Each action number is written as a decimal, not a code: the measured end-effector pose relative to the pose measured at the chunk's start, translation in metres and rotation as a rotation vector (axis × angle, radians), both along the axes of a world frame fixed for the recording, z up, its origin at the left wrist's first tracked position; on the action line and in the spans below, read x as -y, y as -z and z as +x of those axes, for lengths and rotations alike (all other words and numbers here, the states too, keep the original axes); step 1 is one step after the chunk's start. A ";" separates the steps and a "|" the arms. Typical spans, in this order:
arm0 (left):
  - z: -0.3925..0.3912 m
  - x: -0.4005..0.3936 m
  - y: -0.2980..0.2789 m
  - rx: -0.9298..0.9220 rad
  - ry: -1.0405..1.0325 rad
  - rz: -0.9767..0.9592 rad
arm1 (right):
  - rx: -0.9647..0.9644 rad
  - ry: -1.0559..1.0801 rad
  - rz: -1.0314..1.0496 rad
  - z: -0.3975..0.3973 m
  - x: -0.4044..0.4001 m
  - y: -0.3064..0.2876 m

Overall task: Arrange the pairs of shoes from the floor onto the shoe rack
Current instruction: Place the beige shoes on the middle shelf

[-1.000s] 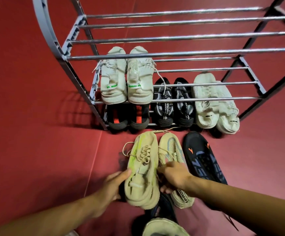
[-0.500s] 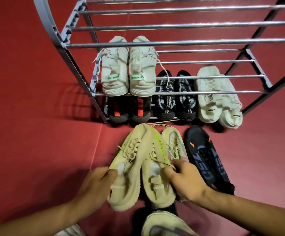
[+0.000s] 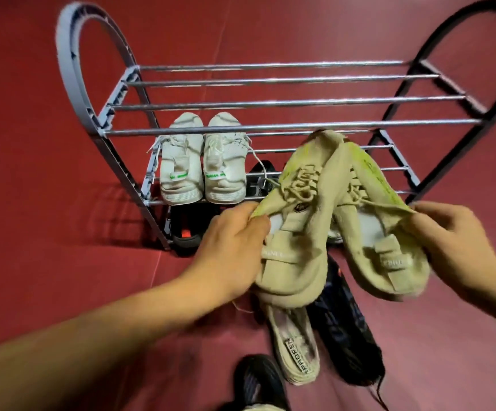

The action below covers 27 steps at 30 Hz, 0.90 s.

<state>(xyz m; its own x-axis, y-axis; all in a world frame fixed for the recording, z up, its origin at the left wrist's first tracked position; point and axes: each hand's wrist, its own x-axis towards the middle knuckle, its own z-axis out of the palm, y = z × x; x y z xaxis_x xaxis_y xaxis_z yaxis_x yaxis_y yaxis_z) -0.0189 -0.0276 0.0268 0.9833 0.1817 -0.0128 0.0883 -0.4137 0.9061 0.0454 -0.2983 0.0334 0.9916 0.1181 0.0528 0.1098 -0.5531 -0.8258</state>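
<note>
I hold a pair of beige knit sneakers with lime-green stripes in the air in front of the shoe rack (image 3: 270, 124). My left hand (image 3: 234, 244) grips the left sneaker (image 3: 297, 232) at its collar. My right hand (image 3: 454, 238) grips the right sneaker (image 3: 380, 241) at its collar. Both toes point toward the rack's middle shelf. A white pair (image 3: 202, 164) stands on the left of the middle shelf. Black shoes with orange marks (image 3: 186, 232) sit on the bottom shelf, partly hidden.
On the red floor below my hands lie a beige shoe (image 3: 297, 345), a black shoe (image 3: 344, 330) and another dark shoe (image 3: 258, 381). The rack's top shelf holds only bare metal bars. Another black shoe (image 3: 258, 179) shows on the lower shelf behind the lifted sneaker.
Both sneakers have risen from floor level up to the height of the rack's middle shelf and shifted right. The view has tilted up, showing the rack's arched ends.
</note>
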 end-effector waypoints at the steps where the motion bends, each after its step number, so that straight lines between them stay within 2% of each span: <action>1: 0.017 0.001 -0.001 -0.017 -0.007 0.034 | -0.005 0.018 -0.006 0.016 -0.002 -0.002; 4: 0.063 0.001 0.000 -0.101 -0.133 0.045 | -0.018 0.074 0.007 0.062 -0.006 0.000; 9: 0.126 0.004 -0.001 -0.098 -0.247 0.133 | -0.069 0.125 0.031 0.118 -0.026 0.013; 12: 0.154 0.008 -0.001 -0.182 -0.187 0.067 | -0.134 0.091 0.058 0.146 -0.042 0.018; 14: 0.159 0.012 0.002 -0.271 -0.157 0.095 | -0.222 0.036 0.049 0.157 -0.048 0.028; 16: 0.157 0.012 0.003 -0.304 -0.103 0.362 | -0.227 0.025 -0.031 0.157 -0.051 0.037; 18: 0.152 0.006 0.007 -0.233 -0.054 0.744 | -0.146 0.073 -0.129 0.149 -0.051 0.042; 19: 0.147 0.001 0.010 -0.178 -0.046 0.861 | -0.114 0.088 -0.148 0.143 -0.051 0.043; 21: 0.138 -0.003 0.016 -0.020 -0.020 0.919 | -0.065 0.031 -0.186 0.135 -0.047 0.044; 23: 0.126 0.000 0.023 0.105 0.109 0.906 | -0.038 -0.134 -0.337 0.126 -0.050 0.044; 25: 0.120 0.008 0.032 0.120 0.255 0.976 | 0.003 -0.214 -0.460 0.123 -0.058 0.046; 27: 0.118 0.011 0.044 0.097 0.310 1.057 | 0.008 -0.141 -0.371 0.120 -0.066 0.047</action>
